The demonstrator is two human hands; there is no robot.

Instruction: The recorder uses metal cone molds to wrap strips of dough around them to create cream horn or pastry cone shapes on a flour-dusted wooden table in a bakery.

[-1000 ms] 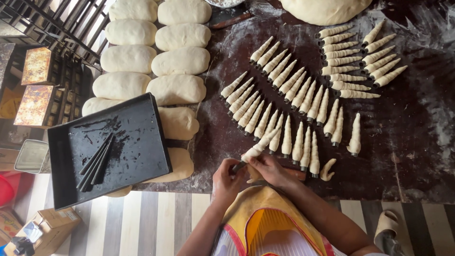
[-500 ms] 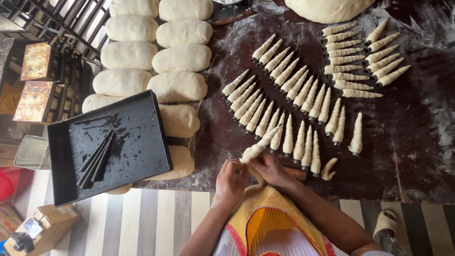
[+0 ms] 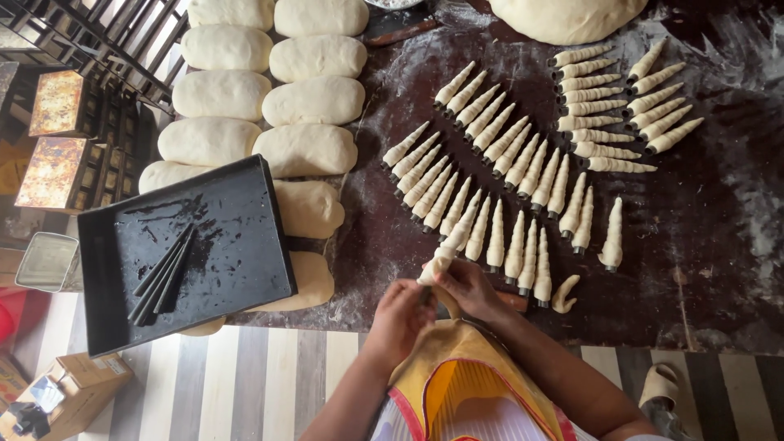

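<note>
1. This is a bakery workroom.
2. A dark, flour-dusted worktable carries rows of dough-wrapped cones.
3. Two columns of shaped dough loaves lie alongside, with a large dough mound at the far edge.
4. A greased black baking tray holds bare metal cone moulds.

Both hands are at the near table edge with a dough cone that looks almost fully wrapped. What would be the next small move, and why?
Probably lay the dough cone down beside the row of finished cones. The left hand and right hand pinch its wide end, and dough seems to cover it up to the tip. The rows on the floured table lie side by side, with room near the small loose piece.
</note>
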